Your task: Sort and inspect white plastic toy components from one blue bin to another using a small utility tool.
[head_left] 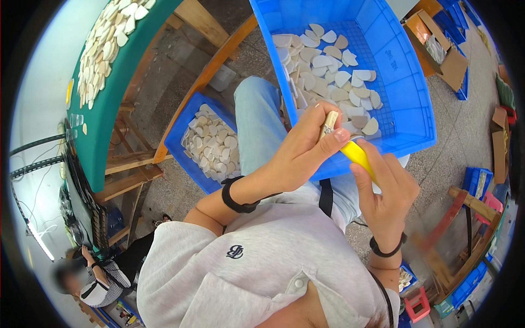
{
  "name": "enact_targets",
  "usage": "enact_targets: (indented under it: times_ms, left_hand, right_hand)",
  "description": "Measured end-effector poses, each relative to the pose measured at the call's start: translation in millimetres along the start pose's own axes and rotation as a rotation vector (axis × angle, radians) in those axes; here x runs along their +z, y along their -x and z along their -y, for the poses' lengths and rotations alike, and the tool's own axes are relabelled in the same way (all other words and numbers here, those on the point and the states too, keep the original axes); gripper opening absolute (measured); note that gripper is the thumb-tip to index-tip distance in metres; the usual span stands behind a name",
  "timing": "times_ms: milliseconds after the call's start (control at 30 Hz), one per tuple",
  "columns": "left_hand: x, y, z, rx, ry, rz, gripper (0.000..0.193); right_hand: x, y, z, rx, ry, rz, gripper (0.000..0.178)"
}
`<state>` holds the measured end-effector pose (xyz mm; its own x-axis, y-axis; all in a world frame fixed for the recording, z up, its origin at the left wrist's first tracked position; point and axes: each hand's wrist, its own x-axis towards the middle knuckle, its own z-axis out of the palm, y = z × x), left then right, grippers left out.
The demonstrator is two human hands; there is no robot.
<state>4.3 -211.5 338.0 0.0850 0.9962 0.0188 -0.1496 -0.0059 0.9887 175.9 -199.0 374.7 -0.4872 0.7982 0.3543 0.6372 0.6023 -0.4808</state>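
Observation:
My left hand [298, 150] pinches a small cream half-round piece [328, 123], held edge-on, with the thumb along its near side. In my right hand [389, 188] is a yellow-handled tool [358, 158], its upper end close to the left thumb and the piece. The working tip is too small and partly hidden, so its kind does not show. Both hands are over the near rim of a large blue bin [424, 134]. Many loose cream half-round pieces [331, 65] lie inside that bin.
A smaller blue bin [174, 136] full of similar pieces stands beside my left leg. More pieces [106, 54] are heaped on a green table [131, 60] at the far left. At lower left sits another person [104, 281]. An opened cardboard box [437, 52] stands at the far right.

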Motion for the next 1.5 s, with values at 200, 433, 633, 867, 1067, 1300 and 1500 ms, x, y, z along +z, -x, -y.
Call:
enact_targets:
  times_ms: [200, 433, 633, 867, 1067, 1300, 1500]
  left_hand:
    - [-0.3, -0.9, 6.0, 0.052, -0.118, -0.023, 0.025]
    - [-4.4, -3.5, 4.3, -0.226, 0.436, 0.081, 0.050]
    - [-11.1, -9.1, 8.0, -0.331, 0.812, 0.230, 0.050]
    - [-7.8, -8.9, 8.3, -0.281, 0.707, 0.226, 0.031]
    - [0.3, -4.2, -1.6, -0.180, 0.327, 0.065, 0.020]
    - [0.2, -2.4, -2.0, -0.077, 0.187, 0.047, 0.019]
    - [-0.2, -4.9, 2.7, -0.014, -0.035, -0.010, 0.023]
  right_hand:
    - [4.6, 1.9, -0.7, 0.002, 0.014, -0.033, 0.033]
    - [11.3, 1.0, -8.3, 0.128, -0.050, -0.204, 0.027]
    - [8.8, 0.6, -7.9, 0.173, -0.160, -0.203, 0.025]
    - [5.4, -0.2, -5.3, 0.197, -0.209, -0.145, 0.025]
    - [1.7, 1.9, -2.8, 0.131, -0.186, -0.020, 0.028]
    - [4.5, 2.8, -3.1, 0.075, -0.144, -0.019, 0.032]
    - [3.1, 1.1, -3.9, 0.066, -0.097, -0.003, 0.032]
